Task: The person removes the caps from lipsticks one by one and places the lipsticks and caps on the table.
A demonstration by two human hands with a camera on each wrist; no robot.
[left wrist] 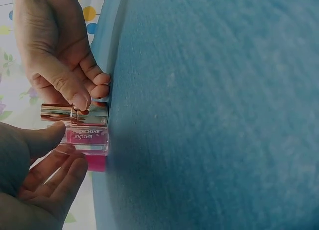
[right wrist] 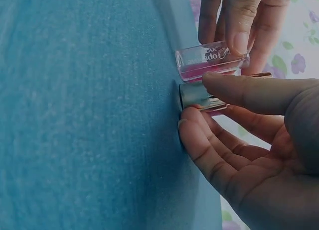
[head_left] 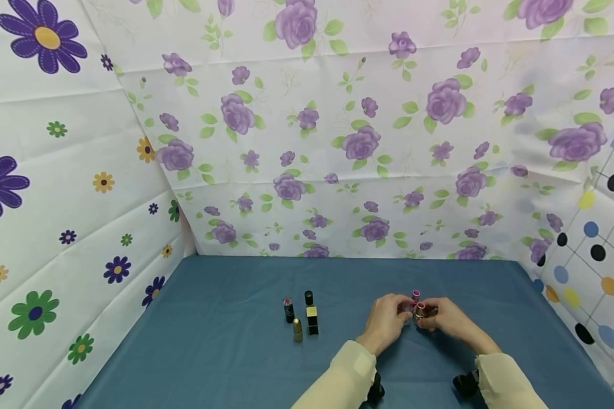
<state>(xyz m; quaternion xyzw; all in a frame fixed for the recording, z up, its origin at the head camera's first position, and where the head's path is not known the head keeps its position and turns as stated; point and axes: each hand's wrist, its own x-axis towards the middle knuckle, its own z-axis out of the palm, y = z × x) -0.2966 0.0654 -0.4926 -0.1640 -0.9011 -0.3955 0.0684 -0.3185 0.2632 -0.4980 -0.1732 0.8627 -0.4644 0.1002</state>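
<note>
My left hand [head_left: 388, 319] pinches a clear, pink-tinted lipstick tube [left wrist: 90, 136] with pale lettering between thumb and fingers. Close beside it, my right hand [head_left: 449, 321] holds a shiny gold-and-silver lipstick tube [right wrist: 194, 94], thumb on one side and fingers on the other. Both tubes stand upright side by side, their bases at the blue cloth. A bright pink piece [left wrist: 96, 163] shows past the clear tube in the left wrist view. In the head view a pink-rimmed tube [head_left: 415, 295] rises just behind the gold-rimmed one; the fingers partly cover both.
Left of the hands, several lipsticks stand grouped: a dark one with a reddish top [head_left: 289, 310], a bullet-shaped gold one [head_left: 298, 329], a black-and-gold one [head_left: 312, 320] and a black one [head_left: 309, 297]. Blue cloth [head_left: 210, 341] covers the table; flowered sheets [head_left: 307, 159] hang behind.
</note>
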